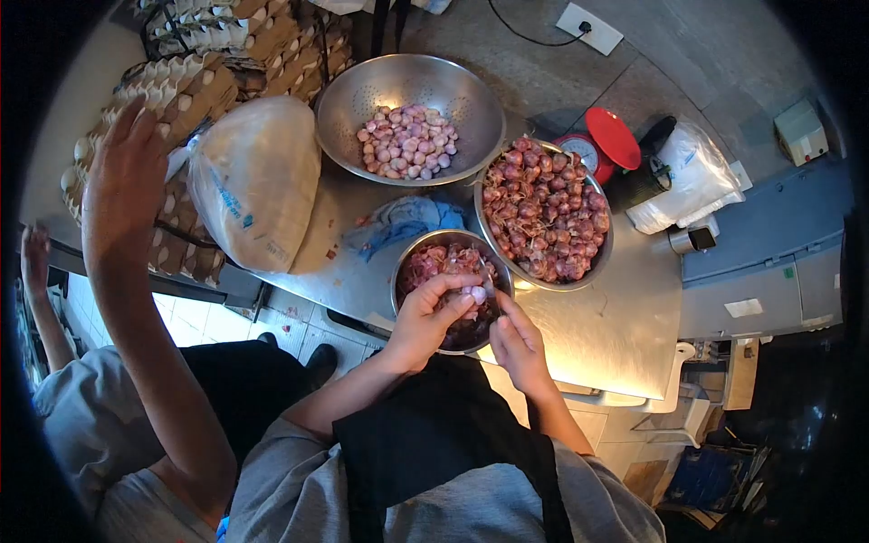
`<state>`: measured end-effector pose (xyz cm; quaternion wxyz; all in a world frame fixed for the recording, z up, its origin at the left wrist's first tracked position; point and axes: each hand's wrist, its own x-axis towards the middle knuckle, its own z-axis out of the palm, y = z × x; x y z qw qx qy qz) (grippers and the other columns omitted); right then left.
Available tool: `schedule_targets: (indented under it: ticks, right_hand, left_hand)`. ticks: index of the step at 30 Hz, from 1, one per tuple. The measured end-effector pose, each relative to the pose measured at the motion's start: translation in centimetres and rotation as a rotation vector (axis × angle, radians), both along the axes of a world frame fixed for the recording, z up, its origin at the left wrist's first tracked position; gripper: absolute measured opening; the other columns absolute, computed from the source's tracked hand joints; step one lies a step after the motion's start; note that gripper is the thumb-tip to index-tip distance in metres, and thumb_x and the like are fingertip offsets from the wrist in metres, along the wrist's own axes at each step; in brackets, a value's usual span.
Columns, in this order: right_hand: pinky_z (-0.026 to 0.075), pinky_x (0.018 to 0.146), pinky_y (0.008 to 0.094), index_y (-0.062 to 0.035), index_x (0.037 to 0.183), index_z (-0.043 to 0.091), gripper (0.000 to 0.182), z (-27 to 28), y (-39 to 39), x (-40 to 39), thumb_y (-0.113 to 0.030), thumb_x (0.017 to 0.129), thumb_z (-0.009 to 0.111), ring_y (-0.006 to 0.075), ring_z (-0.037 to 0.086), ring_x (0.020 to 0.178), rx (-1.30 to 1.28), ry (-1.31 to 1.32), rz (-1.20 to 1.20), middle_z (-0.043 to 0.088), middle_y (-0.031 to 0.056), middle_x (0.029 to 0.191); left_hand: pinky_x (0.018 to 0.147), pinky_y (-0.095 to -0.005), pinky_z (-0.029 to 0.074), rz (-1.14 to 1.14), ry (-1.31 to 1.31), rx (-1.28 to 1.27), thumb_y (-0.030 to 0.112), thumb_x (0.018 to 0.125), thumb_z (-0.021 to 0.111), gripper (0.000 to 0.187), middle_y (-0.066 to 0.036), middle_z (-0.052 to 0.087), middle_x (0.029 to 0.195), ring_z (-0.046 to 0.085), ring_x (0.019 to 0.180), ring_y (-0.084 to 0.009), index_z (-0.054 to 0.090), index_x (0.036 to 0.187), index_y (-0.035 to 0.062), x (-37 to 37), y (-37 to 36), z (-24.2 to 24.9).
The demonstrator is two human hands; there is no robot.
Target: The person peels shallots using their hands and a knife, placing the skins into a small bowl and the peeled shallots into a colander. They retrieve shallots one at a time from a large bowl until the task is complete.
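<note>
Above a small steel bowl (399,280) of reddish peelings, my left hand (423,319) pinches a pale peeled shallot (473,294). Close beside it, my right hand (519,342) is closed on a small knife (490,282), its blade near the shallot. Unpeeled red shallots (546,210) fill a larger steel bowl (608,253) behind and to the right. A perforated colander (339,106) farther back holds peeled pinkish shallots (407,143). Between the colander and the small bowl lies a crumpled blue cloth (412,223).
A co-worker (136,226) stands at the left with an arm raised by stacked egg trays (195,81). A full plastic bag (258,181) sits on the steel table (634,330). Behind the large bowl are a red scale (612,138) and plastic packs (692,172).
</note>
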<state>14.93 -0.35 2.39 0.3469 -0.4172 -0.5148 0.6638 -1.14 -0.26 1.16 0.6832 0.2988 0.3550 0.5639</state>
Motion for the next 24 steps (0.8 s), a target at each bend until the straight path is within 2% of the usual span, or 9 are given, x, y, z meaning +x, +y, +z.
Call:
schedule_targets:
  ticks: [2,5,8,12,15,18,19,22,24]
  right_hand:
    - [0.024,0.04,0.017,-0.0079,0.131,0.032,0.042,-0.4,0.1,0.4,-0.023,0.093,0.039,0.0051,0.03,0.045,-0.137,0.081,-0.021,0.032,-0.0036,0.056]
    - [0.023,0.038,0.0171,-0.0096,0.131,0.033,0.041,1.2,0.4,0.5,-0.024,0.093,0.038,0.0054,0.029,0.043,-0.437,0.378,0.018,0.032,-0.0028,0.054]
    - [0.023,0.038,0.0166,-0.0117,0.132,0.032,0.042,1.6,0.7,0.1,-0.025,0.093,0.038,0.0054,0.029,0.043,-0.467,0.441,0.067,0.031,-0.0027,0.053]
    - [0.023,0.038,0.017,-0.0104,0.132,0.032,0.042,1.1,0.3,-0.9,-0.024,0.093,0.038,0.0052,0.028,0.042,-0.254,0.186,0.02,0.031,-0.003,0.053]
    - [0.022,0.037,0.0176,-0.0083,0.131,0.034,0.041,0.3,1.0,-0.9,-0.02,0.092,0.04,0.0046,0.028,0.042,-0.104,0.062,-0.073,0.031,-0.004,0.053]
    - [0.023,0.042,0.0167,-0.0082,0.133,0.03,0.042,0.0,1.8,-0.3,-0.019,0.093,0.037,0.0033,0.028,0.046,-0.06,-0.01,-0.103,0.031,-0.0065,0.056]
    - [0.024,0.044,0.0161,-0.0081,0.134,0.029,0.043,0.6,1.6,-0.5,-0.016,0.093,0.037,0.0025,0.029,0.049,-0.025,-0.047,-0.094,0.031,-0.0064,0.059]
    - [0.022,0.046,0.015,-0.0079,0.134,0.029,0.043,0.5,0.9,-1.1,-0.014,0.093,0.038,0.0018,0.026,0.051,0.057,-0.008,-0.025,0.045,-0.0029,0.072]
    - [0.038,0.059,0.0192,-0.0063,0.134,0.029,0.044,-0.4,0.9,-0.3,-0.014,0.092,0.039,0.009,0.048,0.067,0.128,0.005,0.091,0.049,0.0049,0.114]
  left_hand:
    - [0.079,-0.0232,0.045,-0.007,-0.018,0.009,0.005,0.087,0.05,0.023,-0.004,0.057,0.099,0.054,0.087,-0.0092,0.052,0.109,0.0013,-0.1,0.0,-0.4]
    - [0.079,-0.0241,0.045,-0.014,-0.132,-0.004,0.006,0.086,0.051,0.023,-0.004,0.057,0.099,0.054,0.088,-0.0099,0.052,0.109,0.0019,-0.4,0.0,-0.5]
    - [0.08,-0.0239,0.045,0.001,-0.211,-0.018,0.007,0.086,0.052,0.023,-0.005,0.059,0.098,0.055,0.088,-0.0103,0.052,0.109,0.0017,-0.6,0.1,-0.4]
    - [0.08,-0.0267,0.045,0.048,-0.096,0.03,0.009,0.085,0.055,0.023,-0.005,0.058,0.099,0.055,0.09,-0.0119,0.052,0.107,0.0038,-1.2,0.1,-1.1]
    - [0.082,-0.0279,0.046,0.009,-0.269,0.0,0.01,0.085,0.054,0.023,-0.006,0.058,0.099,0.057,0.089,-0.0144,0.052,0.107,0.0042,-1.6,0.0,-0.4]
    - [0.084,-0.0289,0.046,0.015,-0.373,-0.049,0.01,0.086,0.053,0.022,-0.006,0.058,0.1,0.057,0.09,-0.0149,0.052,0.107,0.0045,-1.6,0.1,0.1]
    - [0.084,-0.0294,0.046,0.02,-0.402,-0.072,0.01,0.086,0.053,0.022,-0.006,0.058,0.1,0.057,0.091,-0.0149,0.052,0.107,0.0047,-1.6,0.1,0.1]
    - [0.086,-0.0305,0.045,0.034,-0.365,-0.095,0.008,0.086,0.053,0.022,-0.005,0.058,0.1,0.056,0.093,-0.0144,0.052,0.107,0.005,-1.6,0.4,-0.2]
    - [0.087,-0.0303,0.044,0.041,-0.368,-0.104,0.008,0.084,0.055,0.022,-0.004,0.058,0.1,0.055,0.093,-0.0142,0.053,0.106,0.0054,-1.3,0.5,-0.4]
